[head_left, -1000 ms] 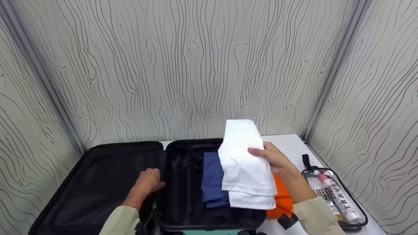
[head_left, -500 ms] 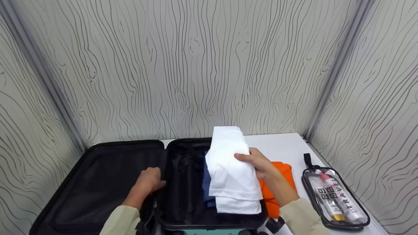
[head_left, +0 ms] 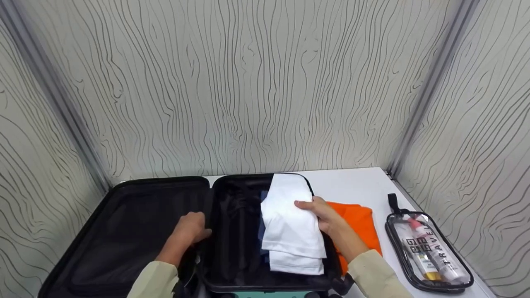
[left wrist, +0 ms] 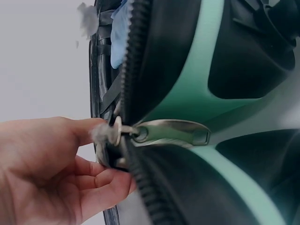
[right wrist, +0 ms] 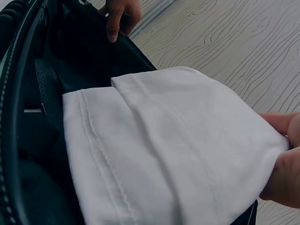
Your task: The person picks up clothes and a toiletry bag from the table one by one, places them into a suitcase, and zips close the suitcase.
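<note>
A black-lined suitcase (head_left: pixel 236 271) lies open with its two halves side by side. My right hand (head_left: pixel 323 213) grips a neatly folded white T-shirt (head_left: pixel 292 223) by its right side, thumb on top, low over the right half. Its stitched hem layers face the camera in the right wrist view. Beneath it, mostly covered, shows a folded navy garment (head_left: pixel 263 196). My left hand (head_left: pixel 191 227) holds the suitcase edge between the halves. In the left wrist view, its thumb and curled fingers pinch that edge beside a metal zipper pull (left wrist: pixel 180 129).
Right of the suitcase, an orange folded garment (head_left: pixel 360 221) lies on the white table (head_left: pixel 352 184). A clear black-trimmed toiletry pouch (head_left: pixel 430 252) with tubes and bottles lies farther right. Patterned panels (head_left: pixel 256 82) enclose the back and sides.
My right hand has brought the white T-shirt leftward and down into the right half, over the navy garment. More of the orange garment shows. My left hand has stayed put.
</note>
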### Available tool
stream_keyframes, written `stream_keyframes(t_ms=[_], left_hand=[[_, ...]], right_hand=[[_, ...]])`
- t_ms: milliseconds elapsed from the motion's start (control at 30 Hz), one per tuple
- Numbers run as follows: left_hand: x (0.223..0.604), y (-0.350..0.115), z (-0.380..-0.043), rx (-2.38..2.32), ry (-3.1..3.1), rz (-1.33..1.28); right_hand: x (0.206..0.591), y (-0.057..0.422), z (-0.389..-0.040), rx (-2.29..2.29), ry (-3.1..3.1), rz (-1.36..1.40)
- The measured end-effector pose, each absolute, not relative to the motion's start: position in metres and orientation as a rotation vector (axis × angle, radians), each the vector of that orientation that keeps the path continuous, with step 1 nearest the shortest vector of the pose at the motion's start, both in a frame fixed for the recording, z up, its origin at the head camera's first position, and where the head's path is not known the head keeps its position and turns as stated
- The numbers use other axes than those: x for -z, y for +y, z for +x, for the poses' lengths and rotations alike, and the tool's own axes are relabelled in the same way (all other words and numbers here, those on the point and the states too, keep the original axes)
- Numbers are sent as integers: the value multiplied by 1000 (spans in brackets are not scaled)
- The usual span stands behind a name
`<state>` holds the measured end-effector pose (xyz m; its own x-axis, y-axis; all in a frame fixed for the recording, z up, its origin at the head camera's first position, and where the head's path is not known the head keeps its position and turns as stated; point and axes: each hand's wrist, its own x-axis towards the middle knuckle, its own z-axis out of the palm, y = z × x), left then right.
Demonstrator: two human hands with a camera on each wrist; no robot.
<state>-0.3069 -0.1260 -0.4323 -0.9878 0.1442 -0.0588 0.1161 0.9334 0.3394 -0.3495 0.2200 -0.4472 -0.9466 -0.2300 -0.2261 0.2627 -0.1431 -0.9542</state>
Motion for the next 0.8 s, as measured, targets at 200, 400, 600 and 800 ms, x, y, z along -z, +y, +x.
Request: stream_keyframes(t_ms=[200,400,600,800], left_hand=[[431,-126,-307,-523,2994,189],[430,-126,-306,-503,2997,204],[430,-126,-307,-477,2986,205],[431,-126,-308,-484,2974,181]], right_hand=[[457,220,-355,2148,1872,97],[463,219,-361,2117,1863,78],[471,221,-369,2099,1821,83],[473,221,-374,2070,1864,124]])
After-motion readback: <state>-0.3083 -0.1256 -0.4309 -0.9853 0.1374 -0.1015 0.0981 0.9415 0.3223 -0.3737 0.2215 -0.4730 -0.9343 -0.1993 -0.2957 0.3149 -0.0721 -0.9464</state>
